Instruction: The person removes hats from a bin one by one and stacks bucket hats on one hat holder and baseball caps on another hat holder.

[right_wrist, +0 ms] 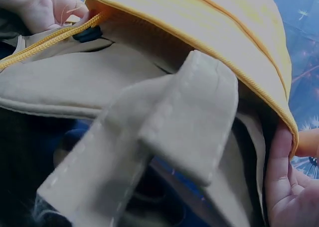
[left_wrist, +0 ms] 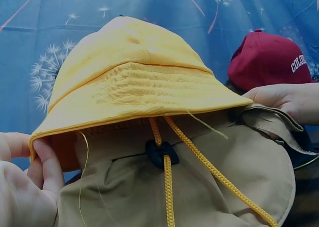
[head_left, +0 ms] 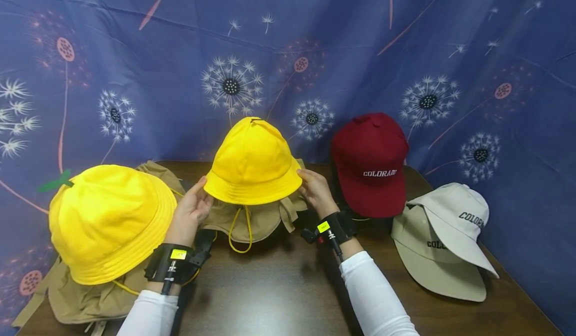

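Observation:
Both hands hold a yellow bucket hat [head_left: 253, 158] by opposite sides of its brim, near the back of the table. My left hand [head_left: 191, 213] pinches the left edge; in the left wrist view its fingers [left_wrist: 49, 165] reach under the brim. On the other side my right hand [head_left: 316, 191] pinches the right edge, with fingers [right_wrist: 280, 170] inside the brim in the right wrist view. A yellow drawstring [left_wrist: 169, 187] with a dark cord stopper [left_wrist: 162, 155] dangles below the brim. Khaki cloth [head_left: 265, 221] with a strap [right_wrist: 194, 122] shows beneath the hat.
A second yellow bucket hat [head_left: 108, 216] lies at the left on khaki cloth [head_left: 85, 298]. To the right stands a red cap [head_left: 371, 161]. A white cap [head_left: 463, 221] overlaps an olive cap [head_left: 432, 256] at the table's [head_left: 265, 291] right. A patterned blue curtain [head_left: 351, 36] hangs behind.

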`<state>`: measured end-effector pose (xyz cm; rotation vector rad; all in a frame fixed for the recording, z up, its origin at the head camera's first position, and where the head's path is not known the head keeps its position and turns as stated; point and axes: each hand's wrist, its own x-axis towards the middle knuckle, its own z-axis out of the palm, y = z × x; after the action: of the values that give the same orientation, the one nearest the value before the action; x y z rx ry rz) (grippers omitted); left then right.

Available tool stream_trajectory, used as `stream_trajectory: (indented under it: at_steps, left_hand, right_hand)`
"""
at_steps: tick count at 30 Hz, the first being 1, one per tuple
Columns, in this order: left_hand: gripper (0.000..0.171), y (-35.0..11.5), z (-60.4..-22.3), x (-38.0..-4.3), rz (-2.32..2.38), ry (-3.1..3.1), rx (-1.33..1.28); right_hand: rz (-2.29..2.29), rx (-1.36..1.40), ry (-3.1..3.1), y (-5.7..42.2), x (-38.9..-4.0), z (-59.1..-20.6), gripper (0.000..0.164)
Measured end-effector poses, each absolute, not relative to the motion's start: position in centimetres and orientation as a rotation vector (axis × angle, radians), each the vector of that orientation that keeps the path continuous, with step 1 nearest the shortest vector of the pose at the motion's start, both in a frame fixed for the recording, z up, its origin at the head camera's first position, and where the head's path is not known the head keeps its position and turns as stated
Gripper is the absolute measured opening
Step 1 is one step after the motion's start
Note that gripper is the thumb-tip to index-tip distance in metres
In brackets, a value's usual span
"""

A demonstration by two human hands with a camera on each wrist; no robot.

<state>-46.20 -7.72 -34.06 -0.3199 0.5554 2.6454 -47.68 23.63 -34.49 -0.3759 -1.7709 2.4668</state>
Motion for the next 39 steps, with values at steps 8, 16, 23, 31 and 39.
stream_trajectory:
  at_steps: [8, 16, 23, 31, 39]
  left_hand:
    - [0.018, -7.1, -34.9, -46.5, 2.664, 0.609, -0.36]
    - [0.033, -6.9, -35.2, -46.5, 2.64, 0.65, -0.362]
    - [0.064, -6.7, -35.4, -46.7, 2.616, 0.647, -0.396]
    - [0.021, -6.0, -35.7, -46.7, 2.592, 0.722, -0.344]
    - [0.043, -5.8, -35.4, -46.7, 2.547, 0.903, -0.277]
  right_hand:
    - [2.439, -0.388, -1.823, 23.8, -47.9, -35.4, 0.039]
    - [2.41, -0.403, -1.883, 23.9, -48.2, -35.8, 0.039]
    - [2.38, -0.422, -1.927, 24.1, -48.3, -36.2, 0.037]
    - [2.378, -0.455, -1.944, 24.5, -48.3, -36.2, 0.036]
    - [2.41, -0.454, -1.944, 24.2, -48.0, -35.8, 0.038]
